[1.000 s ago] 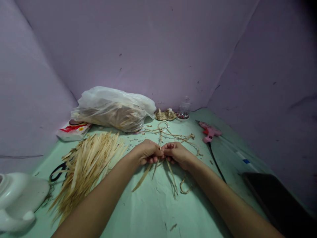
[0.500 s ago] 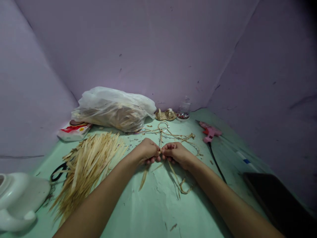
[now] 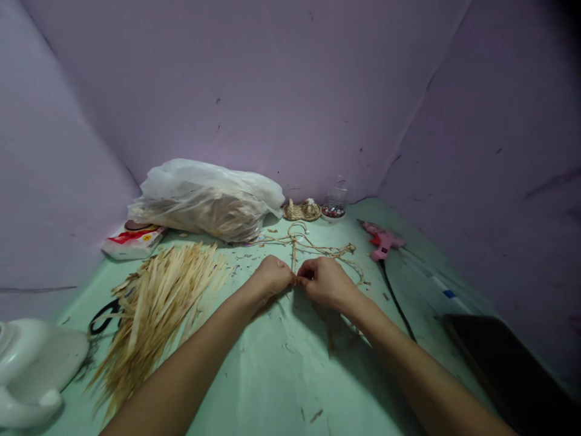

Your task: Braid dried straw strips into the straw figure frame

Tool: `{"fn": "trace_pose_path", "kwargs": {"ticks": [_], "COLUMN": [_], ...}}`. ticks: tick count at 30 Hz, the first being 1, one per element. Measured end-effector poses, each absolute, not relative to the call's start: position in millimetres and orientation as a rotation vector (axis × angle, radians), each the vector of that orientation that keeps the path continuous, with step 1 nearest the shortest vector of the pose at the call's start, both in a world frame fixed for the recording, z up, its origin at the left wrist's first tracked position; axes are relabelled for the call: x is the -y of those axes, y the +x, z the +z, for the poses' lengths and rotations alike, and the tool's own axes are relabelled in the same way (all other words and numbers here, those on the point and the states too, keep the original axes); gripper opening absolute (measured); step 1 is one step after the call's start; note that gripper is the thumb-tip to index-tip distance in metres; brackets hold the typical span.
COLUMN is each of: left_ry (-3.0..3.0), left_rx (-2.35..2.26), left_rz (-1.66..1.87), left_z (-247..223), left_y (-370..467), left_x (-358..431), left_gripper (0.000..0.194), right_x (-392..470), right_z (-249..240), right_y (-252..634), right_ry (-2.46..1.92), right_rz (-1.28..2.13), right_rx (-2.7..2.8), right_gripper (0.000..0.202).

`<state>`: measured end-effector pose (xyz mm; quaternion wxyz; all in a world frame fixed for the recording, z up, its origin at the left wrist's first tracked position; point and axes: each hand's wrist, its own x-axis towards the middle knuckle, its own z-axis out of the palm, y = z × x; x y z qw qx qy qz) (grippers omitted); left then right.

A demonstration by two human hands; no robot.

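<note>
Fingertips of my left hand [image 3: 273, 277] and my right hand [image 3: 324, 281] meet at the near end of a thin braided straw cord [image 3: 294, 254]. Both hands are closed in a pinch on it. The cord runs away from me to a knotted spot, where other twisted cords [image 3: 324, 248] branch left and right and a small loop [image 3: 298, 227] lies at the far side. Below my right hand the loose strand ends are blurred. The exact point of grip is hidden by the fingers.
Left lie a heap of dry straw strips [image 3: 158, 303], black scissor handles [image 3: 103, 318] and a white glossy object [image 3: 40, 363]. Behind are a plastic bag [image 3: 209, 203], a woven straw piece [image 3: 302, 210] and a bead container [image 3: 334, 211]. Right: a pink glue gun [image 3: 382, 241] and a dark flat object [image 3: 508, 369].
My right hand has turned, its knuckles now higher and its fingers curled more. My left hand has rolled over slightly. The loose strand ends beneath have shifted and blurred.
</note>
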<state>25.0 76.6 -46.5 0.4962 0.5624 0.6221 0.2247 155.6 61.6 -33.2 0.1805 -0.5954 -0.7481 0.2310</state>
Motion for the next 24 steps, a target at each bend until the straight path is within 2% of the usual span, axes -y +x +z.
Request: {"fn": "trace_pose_path", "kwargs": {"ticks": [8,12,14,17,18,21,24], "left_ry": [1.018,1.107,1.184,1.204,1.197,1.186,1.181], "left_rx": [-1.52,-1.499,-1.48,-1.392,-1.366,-1.301,-1.29], "left_rz": [0.563,0.495,0.44,0.429,0.426,0.405,0.408], "left_z": [-27.9,-25.2,-24.9,-26.4,-27.3,-29.4,-29.6], "left_y": [32.8,27.8,23.2,15.4,13.2,9.1,9.5], "left_x": [-68.7,-71.2,-74.1,-78.7,-79.8,-81.2,-80.3], "left_gripper": [0.019,0.011,0.007,0.003,0.004,0.008,0.009], "right_x": [-41.9,-32.3,-32.4,-42.8,-48.3,-63.8,-68.9], "right_z": [-22.9,-20.5,-15.2,-7.8,-7.0,-11.5,-20.9], "right_y": [137.8,129.7,133.8,150.7,156.9,166.3,157.4], "right_ry": [-1.897,-1.821,-1.774,-1.648,-1.633,-1.688,-1.642], "right_rz": [0.289,0.232,0.378,0.875,0.982,0.999,1.34], "right_rx": [2.27,2.386,2.43,2.411,2.297,1.72,1.357], "right_gripper": [0.02,0.023,0.02,0.011,0.012,0.01,0.006]}}
